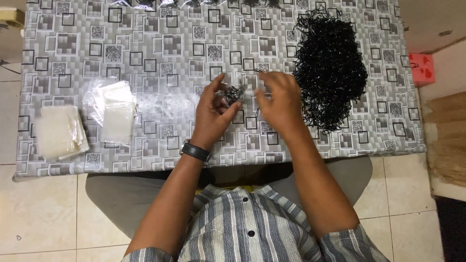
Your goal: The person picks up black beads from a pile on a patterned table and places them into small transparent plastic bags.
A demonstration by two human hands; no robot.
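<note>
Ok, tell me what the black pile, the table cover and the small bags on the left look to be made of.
Black pile: thin glossy loops, probably plastic or elastic, with small glints; too fine to be sure.
Table cover: likely vinyl or oilcloth, smooth with a slight sheen and a printed grey square pattern.
Small bags: clear thin plastic film, see-through and shiny.

The surface [145, 43] is a rectangular table covered with a grey cloth printed with squares and small floral tiles. A large heap of small black clips [330, 73] lies on its right part, reaching toward the near edge. Two stacks of clear plastic bags rest on the left part: one stack [58, 132] near the left edge, the other stack [116, 114] just beside it, toward the centre.
</note>
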